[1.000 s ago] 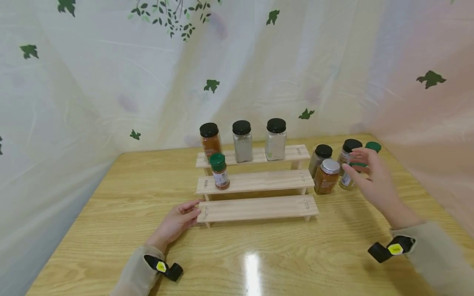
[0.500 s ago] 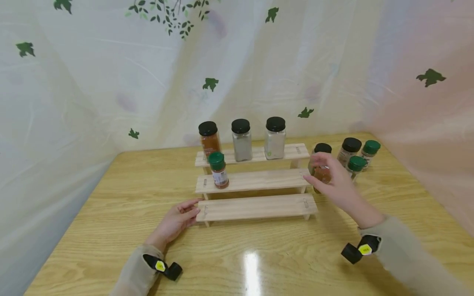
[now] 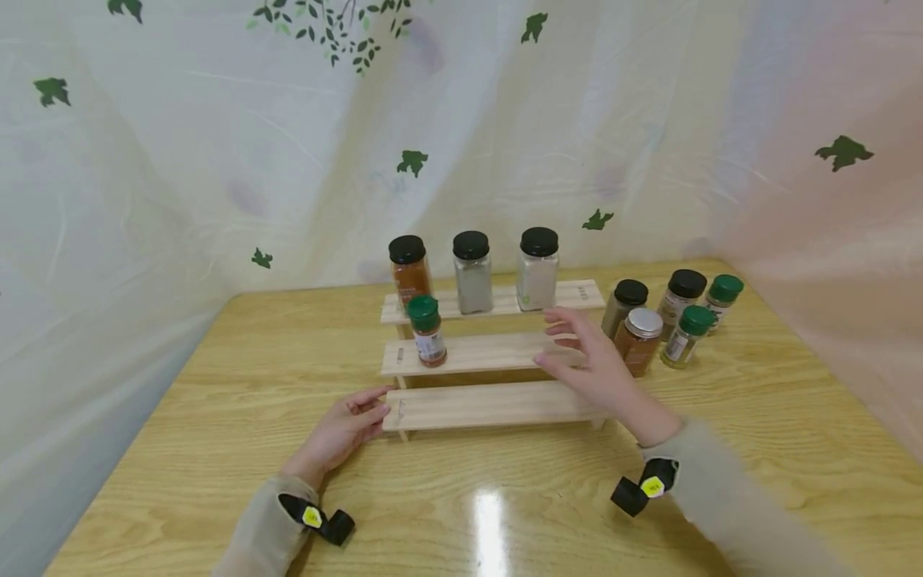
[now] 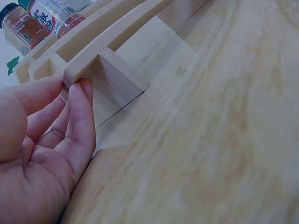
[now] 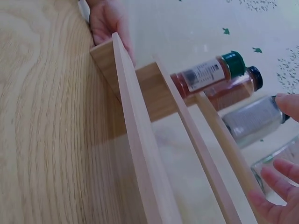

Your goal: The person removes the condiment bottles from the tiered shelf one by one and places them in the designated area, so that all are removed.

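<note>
A three-step wooden rack point(image 3: 490, 406) stands on the table. My left hand point(image 3: 342, 434) pinches the left end of its lowest shelf; the left wrist view shows thumb and fingertips point(image 4: 74, 93) on that corner. Above the right part of the middle shelf is my right hand point(image 3: 594, 369), fingers apart and holding nothing. A green-capped spice jar point(image 3: 430, 340) sits at the left of the middle shelf. The top shelf bears an orange-brown jar point(image 3: 411, 276) and two pale jars point(image 3: 473, 280), point(image 3: 538, 276), all black-lidded.
Right of the rack, several jars stand on the table: a silver-lidded one point(image 3: 638, 349), black-lidded ones point(image 3: 622, 308), point(image 3: 676, 308) and green-capped ones point(image 3: 681, 344), point(image 3: 723, 292). A leaf-printed curtain point(image 3: 324, 160) hangs behind the table.
My right hand has moved left from the jars at the right, past the silver-lidded jar, to above the middle shelf. The left hand stays at the rack's left end.
</note>
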### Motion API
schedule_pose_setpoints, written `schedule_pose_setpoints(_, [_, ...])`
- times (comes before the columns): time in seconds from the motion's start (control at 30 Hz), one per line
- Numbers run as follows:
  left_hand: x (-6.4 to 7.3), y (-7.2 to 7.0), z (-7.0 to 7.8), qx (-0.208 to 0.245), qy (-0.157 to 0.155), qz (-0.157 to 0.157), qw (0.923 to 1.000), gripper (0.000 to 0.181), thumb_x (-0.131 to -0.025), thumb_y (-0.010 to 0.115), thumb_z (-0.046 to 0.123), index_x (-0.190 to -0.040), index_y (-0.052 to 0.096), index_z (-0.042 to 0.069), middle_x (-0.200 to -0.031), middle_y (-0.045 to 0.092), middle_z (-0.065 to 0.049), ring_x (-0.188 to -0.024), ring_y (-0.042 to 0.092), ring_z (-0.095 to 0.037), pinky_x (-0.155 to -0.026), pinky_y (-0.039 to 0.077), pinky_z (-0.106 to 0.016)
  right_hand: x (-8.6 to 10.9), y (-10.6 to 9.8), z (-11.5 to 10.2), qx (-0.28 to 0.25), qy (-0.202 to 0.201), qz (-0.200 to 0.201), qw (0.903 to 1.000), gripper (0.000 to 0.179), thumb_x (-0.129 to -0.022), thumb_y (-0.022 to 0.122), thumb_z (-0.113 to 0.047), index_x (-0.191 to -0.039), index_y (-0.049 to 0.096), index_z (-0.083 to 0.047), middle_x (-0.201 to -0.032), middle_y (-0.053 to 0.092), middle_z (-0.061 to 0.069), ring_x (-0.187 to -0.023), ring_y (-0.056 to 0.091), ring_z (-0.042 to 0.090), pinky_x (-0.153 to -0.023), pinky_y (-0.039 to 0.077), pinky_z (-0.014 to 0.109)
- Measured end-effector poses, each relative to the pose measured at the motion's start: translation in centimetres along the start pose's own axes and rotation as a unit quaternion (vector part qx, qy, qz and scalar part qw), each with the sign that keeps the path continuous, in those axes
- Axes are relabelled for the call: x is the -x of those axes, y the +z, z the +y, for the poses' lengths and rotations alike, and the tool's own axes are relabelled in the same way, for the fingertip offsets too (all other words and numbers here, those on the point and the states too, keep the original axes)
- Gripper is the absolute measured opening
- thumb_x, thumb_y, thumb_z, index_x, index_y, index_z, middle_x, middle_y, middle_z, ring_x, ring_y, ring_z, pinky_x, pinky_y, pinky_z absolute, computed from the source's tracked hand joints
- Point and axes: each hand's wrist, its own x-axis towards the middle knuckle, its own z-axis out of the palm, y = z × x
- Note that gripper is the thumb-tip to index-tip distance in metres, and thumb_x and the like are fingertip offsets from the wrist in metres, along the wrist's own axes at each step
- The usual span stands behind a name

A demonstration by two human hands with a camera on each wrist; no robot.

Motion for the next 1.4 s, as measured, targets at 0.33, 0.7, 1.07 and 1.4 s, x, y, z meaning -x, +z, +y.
schedule_pose_setpoints(0.33, [-0.1,-0.2,-0.1,0.001,0.001,-0.001,1.0000,0.049,-0.097,0.052,0.007,-0.140,0.036,-0.009,-0.087,0.054,0.008,-0.075,0.054,-0.001,-0.070,0.050,-0.017,-1.3,3.1,-1.5,-0.051,-0.010,-0.030,0.9982,0.063,-0.081,0.071,-0.001,-0.137,0.040,0.000,-0.133,0.046,0.019,-0.117,0.050,0.036,-0.100,0.043,0.047])
schedule_pose_setpoints(0.7, [-0.1,-0.1,-0.3,0.001,0.005,-0.005,1.0000,0.051,-0.096,0.052,0.007,-0.141,0.034,-0.010,-0.088,0.056,0.008,-0.077,0.056,0.000,-0.070,0.050,-0.017,-3.3,6.4,-2.1,-0.057,-0.032,-0.037,0.9971,0.070,-0.081,0.075,-0.010,-0.140,0.039,-0.007,-0.135,0.045,0.014,-0.121,0.047,0.028,-0.104,0.040,0.042])
schedule_pose_setpoints(1.07, [-0.2,-0.1,-0.3,0.003,0.003,0.002,1.0000,0.051,-0.096,0.053,0.008,-0.141,0.035,-0.009,-0.087,0.055,0.008,-0.075,0.054,0.000,-0.070,0.050,-0.017,-4.9,8.8,-3.3,-0.021,-0.040,-0.055,0.9975,0.074,-0.078,0.078,-0.018,-0.141,0.039,-0.015,-0.139,0.042,0.009,-0.123,0.045,0.031,-0.104,0.040,0.045])
schedule_pose_setpoints(1.4, [-0.2,-0.1,-0.2,0.000,0.000,-0.001,1.0000,0.051,-0.097,0.052,0.007,-0.141,0.033,-0.010,-0.088,0.055,0.008,-0.077,0.056,-0.001,-0.070,0.050,-0.017,-5.7,9.7,-4.0,0.003,-0.056,-0.052,0.9971,0.075,-0.079,0.078,-0.020,-0.142,0.038,-0.017,-0.138,0.041,0.010,-0.124,0.044,0.030,-0.102,0.041,0.043])
